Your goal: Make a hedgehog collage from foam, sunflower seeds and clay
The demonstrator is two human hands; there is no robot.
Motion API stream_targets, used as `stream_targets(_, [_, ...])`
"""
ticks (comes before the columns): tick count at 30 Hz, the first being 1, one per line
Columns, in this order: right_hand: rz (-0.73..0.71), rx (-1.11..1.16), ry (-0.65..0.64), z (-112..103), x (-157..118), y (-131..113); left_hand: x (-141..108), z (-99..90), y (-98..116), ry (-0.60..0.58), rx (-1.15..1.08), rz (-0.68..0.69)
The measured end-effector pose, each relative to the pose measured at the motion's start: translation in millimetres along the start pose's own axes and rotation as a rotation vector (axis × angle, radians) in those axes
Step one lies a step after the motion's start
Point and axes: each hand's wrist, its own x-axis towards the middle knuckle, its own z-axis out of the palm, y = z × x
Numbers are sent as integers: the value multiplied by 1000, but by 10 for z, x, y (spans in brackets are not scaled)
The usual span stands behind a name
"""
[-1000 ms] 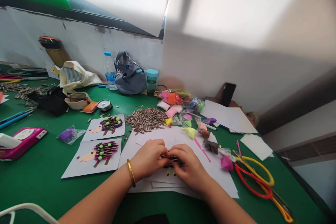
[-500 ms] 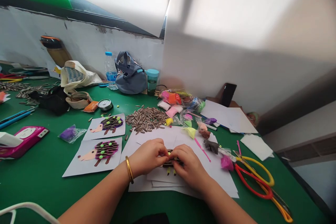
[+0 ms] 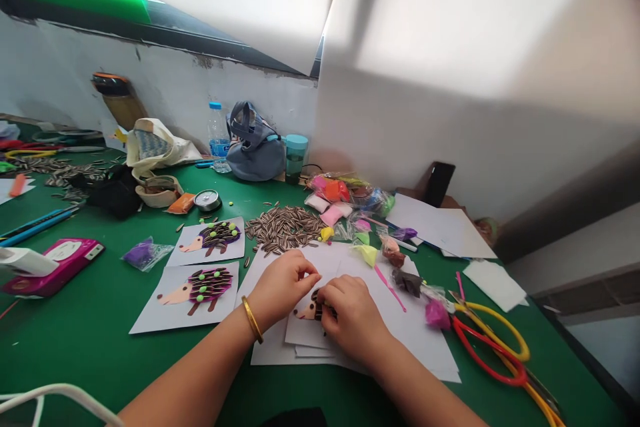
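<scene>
A hedgehog picture (image 3: 304, 311) with a clay face and a seed-covered back lies on white paper (image 3: 265, 349) before me. My right hand (image 3: 356, 313) rests over its back, fingers curled down and hiding most of it. Just left of and above it, my left hand (image 3: 285, 287) hovers with thumb and forefinger pinched together; anything between them is too small to make out. A gold bangle (image 3: 251, 320) circles the left wrist. To the left lie two other hedgehog pictures (image 3: 173, 313) with green dots on their backs. Behind them is a heap of sunflower seeds (image 3: 285, 227).
Bagged clay (image 3: 333, 200) and loose clay lumps spread along the right. Yellow-and-red scissors (image 3: 493, 350) lie at the right edge. A magenta box (image 3: 70, 263), blue bag (image 3: 255, 153), teal cup (image 3: 295, 157) and bottle (image 3: 217, 137) stand further off. A phone (image 3: 440, 183) leans at the wall.
My left hand has drawn slightly away from the right hand, uncovering the hedgehog's face. My right hand stays over its back. The view has shifted a little.
</scene>
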Motion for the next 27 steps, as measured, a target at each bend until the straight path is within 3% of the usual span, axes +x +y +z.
stream_targets(15, [36,33,2,-53,17,33,35,47,-57,11,-30,-1])
stream_targets(27, [161,226,25,-255,-62,268,32,54,-64,-16,-51,-4])
